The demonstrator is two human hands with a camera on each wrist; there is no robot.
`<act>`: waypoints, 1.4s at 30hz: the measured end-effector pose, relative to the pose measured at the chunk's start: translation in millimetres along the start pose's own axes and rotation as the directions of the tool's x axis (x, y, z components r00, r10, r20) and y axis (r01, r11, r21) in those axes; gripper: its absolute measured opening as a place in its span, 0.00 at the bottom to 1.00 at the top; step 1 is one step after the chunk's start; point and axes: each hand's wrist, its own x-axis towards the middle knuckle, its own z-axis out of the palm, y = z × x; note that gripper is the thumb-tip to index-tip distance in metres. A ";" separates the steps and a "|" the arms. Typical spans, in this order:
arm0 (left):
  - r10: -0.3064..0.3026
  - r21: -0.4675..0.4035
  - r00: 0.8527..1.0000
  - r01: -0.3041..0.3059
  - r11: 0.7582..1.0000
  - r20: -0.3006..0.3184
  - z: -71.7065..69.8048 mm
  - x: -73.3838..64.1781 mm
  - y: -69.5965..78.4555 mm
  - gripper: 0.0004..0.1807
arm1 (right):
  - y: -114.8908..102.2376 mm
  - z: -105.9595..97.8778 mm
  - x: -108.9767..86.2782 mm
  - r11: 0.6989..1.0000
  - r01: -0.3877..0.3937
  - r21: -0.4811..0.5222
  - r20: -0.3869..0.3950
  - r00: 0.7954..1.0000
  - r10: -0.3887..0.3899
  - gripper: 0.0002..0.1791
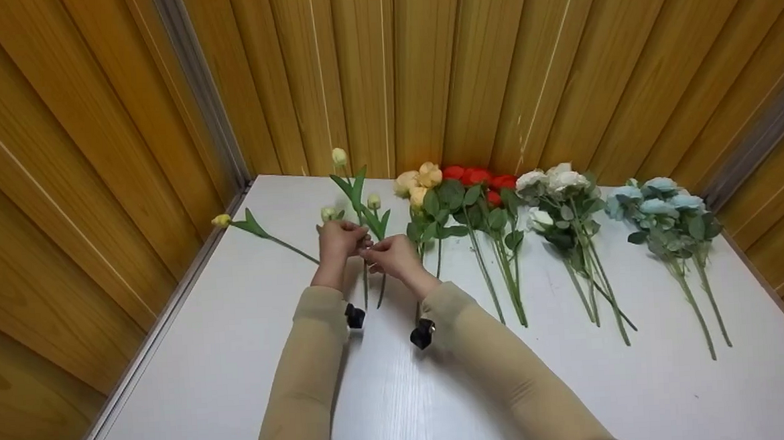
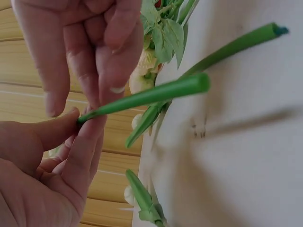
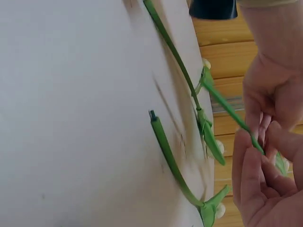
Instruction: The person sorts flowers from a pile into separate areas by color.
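My left hand (image 1: pixel 339 239) pinches the green stem of a whitish tulip (image 1: pixel 339 157) between thumb and fingers. Close beside it, my right hand (image 1: pixel 395 255) has its thumb and fingertips on the same stem. This tulip is raised, its bloom standing above the table's back edge and its cut stem end (image 2: pixel 202 82) pointing towards the left wrist camera. Two more whitish tulips lie behind the hands: one bloom (image 1: pixel 373 201) to the right, another bloom (image 1: pixel 328 213) partly hidden by the left hand. In the right wrist view, their stems (image 3: pixel 165 153) lie on the white surface.
A yellow tulip (image 1: pixel 221 221) lies at the left edge of the white table (image 1: pixel 218 363). To the right lie peach flowers (image 1: pixel 423 181), red flowers (image 1: pixel 475 177), white roses (image 1: pixel 564 181) and light blue flowers (image 1: pixel 659 199). Wood-panelled walls (image 1: pixel 417 64) stand behind and at both sides.
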 end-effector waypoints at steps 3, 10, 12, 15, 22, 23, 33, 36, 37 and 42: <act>0.032 0.040 0.999 -0.031 0.999 -0.038 7.5 -3.3 -0.1 0.08 | 2.1 -1.0 -1.2 0.999 0.027 -0.041 -0.053 0.998 -0.029 0.11; 0.119 0.125 0.989 -0.108 0.986 -0.085 22.8 -10.3 -7.5 0.07 | 10.1 -7.4 -3.1 0.997 0.004 -0.076 -0.100 0.995 -0.012 0.10; 0.125 0.108 0.990 -0.117 0.987 -0.069 24.8 -10.8 -9.4 0.07 | 11.3 -9.0 -3.9 0.996 -0.008 -0.085 -0.103 0.995 -0.001 0.10; 0.108 0.070 0.994 -0.107 0.992 -0.022 24.4 -10.4 -10.2 0.06 | 12.2 -10.7 -4.5 0.993 -0.013 -0.114 -0.103 0.995 0.001 0.10; 0.098 0.211 0.995 -0.091 0.973 -0.023 7.8 -2.5 -9.8 0.12 | 15.4 -15.1 -6.5 0.986 -0.064 -0.155 -0.118 0.992 0.046 0.08; 0.107 0.271 0.993 -0.089 0.958 -0.050 4.1 -1.2 -11.1 0.12 | 16.2 -15.6 -6.9 0.984 -0.079 -0.159 -0.116 0.991 0.061 0.08; 0.159 0.635 0.976 -0.028 0.772 -0.150 -26.5 1.9 -29.6 0.20 | 23.1 -18.0 -8.9 0.930 -0.173 -0.323 -0.089 0.984 0.152 0.07; 0.144 0.658 0.981 -0.023 0.753 -0.130 -29.9 -0.2 -31.4 0.16 | 22.4 -18.8 -8.6 0.914 -0.175 -0.366 -0.077 0.984 0.158 0.07; 0.140 0.661 0.983 -0.025 0.750 -0.122 -30.7 -0.9 -31.9 0.14 | 22.0 -18.8 -8.6 0.910 -0.175 -0.375 -0.071 0.985 0.160 0.07; 0.129 0.656 0.988 -0.045 0.754 -0.081 -32.8 -2.1 -34.3 0.12 | 20.9 -18.5 -8.2 0.908 -0.195 -0.370 -0.043 0.980 0.193 0.07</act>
